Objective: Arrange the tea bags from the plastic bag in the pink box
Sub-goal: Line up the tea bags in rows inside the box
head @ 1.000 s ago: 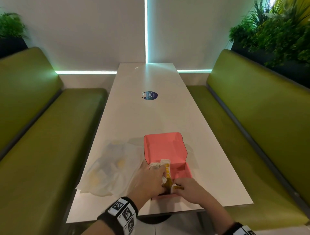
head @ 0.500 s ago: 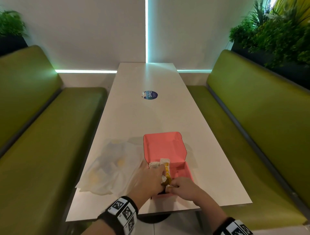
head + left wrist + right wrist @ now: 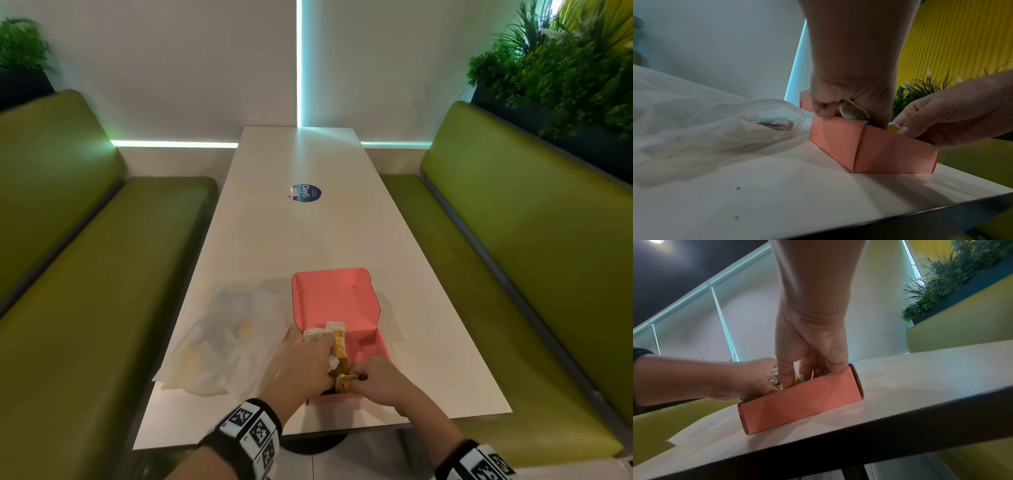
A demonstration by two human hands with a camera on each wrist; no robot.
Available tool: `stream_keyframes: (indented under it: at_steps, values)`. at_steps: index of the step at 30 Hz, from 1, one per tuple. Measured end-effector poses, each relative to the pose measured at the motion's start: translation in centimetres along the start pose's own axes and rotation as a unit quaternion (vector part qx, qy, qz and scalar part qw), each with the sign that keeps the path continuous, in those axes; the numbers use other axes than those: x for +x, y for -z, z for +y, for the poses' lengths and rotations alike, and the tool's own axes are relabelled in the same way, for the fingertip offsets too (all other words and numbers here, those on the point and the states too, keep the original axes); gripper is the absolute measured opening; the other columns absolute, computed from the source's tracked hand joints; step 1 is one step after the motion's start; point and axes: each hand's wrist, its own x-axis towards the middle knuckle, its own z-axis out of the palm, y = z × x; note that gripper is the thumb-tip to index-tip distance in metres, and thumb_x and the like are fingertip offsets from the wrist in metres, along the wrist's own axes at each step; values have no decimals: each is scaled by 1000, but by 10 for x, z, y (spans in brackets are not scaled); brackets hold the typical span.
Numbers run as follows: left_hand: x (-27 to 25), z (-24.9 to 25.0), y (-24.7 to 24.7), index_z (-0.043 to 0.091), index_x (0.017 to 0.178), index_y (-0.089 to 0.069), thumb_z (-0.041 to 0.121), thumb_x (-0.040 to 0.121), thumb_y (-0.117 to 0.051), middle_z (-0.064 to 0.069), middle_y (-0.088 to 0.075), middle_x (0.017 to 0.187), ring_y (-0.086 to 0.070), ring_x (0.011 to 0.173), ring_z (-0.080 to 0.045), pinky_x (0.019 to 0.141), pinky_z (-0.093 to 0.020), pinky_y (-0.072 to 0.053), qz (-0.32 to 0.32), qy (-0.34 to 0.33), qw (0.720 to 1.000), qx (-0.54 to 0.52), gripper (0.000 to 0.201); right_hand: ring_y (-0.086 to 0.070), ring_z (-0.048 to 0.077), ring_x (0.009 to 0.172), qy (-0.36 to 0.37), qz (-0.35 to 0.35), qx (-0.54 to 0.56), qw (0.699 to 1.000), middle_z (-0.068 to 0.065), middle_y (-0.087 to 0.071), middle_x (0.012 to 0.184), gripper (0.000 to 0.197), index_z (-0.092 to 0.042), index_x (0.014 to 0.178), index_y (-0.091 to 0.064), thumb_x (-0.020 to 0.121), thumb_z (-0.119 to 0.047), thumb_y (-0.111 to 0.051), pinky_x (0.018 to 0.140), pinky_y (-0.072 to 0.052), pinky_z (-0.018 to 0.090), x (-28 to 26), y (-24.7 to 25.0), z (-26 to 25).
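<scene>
Blue table sticker (image 3: pixel 306 193) — "ClayG", smaller print unreadable.

The head camera looks down from above, and both wrist cameras look up from low on the table (image 3: pixel 308 240), all seeing the pink box (image 3: pixel 337 298).

The pink box (image 3: pixel 337 301) looks like matt card, its walls flat and creased at the folds, with a dark raw edge showing at the corners in the right wrist view. The plastic bag (image 3: pixel 226 346) is thin, translucent film, crumpled and faintly shiny. The tea bags (image 3: pixel 337 346) look like soft, wrinkled white paper with yellow parts. The surface (image 3: pixel 308 240) is smooth and white with a soft sheen and a dark edge band. A glossy round sticker (image 3: pixel 306 193) lies on it. The benches (image 3: pixel 513 246) are covered in smooth green upholstery with a slight sheen.
</scene>
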Motion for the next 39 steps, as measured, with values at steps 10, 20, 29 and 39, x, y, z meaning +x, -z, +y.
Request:
stream_keyframes:
  at_steps: [10,20,29,39]
  values:
    - [0,1,-2,24,114,-47,25,84,-57,-1,-55,113,-48,104,-20,71,-24,-34,13,9,1000,-6,32,-33,8,53,-35,-28,-1,999,-3,-36,56,38,-16,53,-42,84,-26,-61,52,-24,22,6,-1,-2]
    - [10,-32,-16,34,89,-47,38,75,-71,5,-49,102,-51,92,-14,74,-23,-42,7,44,973,-227,27,-55,19,82,18,91,-81,992,-2,-53,82,12,-20,82,-45,87,-16,-55,67,-38,26,13,-10,-11]
    - [1,-42,-16,19,75,-57,21,84,-66,7,-58,75,-49,58,-5,48,-17,-38,90,122,880,-450,13,-53,17,80,53,143,-20,988,-2,-51,83,19,-17,82,-48,78,-12,-66,69,-40,26,15,-21,-11]
    - [1,-23,-2,17,77,-61,20,86,-67,7,-59,66,-52,57,-5,51,-14,-40,145,78,804,-572,11,-60,1,63,101,118,188,970,-8,-64,84,18,-24,97,-54,84,-24,-67,61,-47,15,-10,-2,-55]
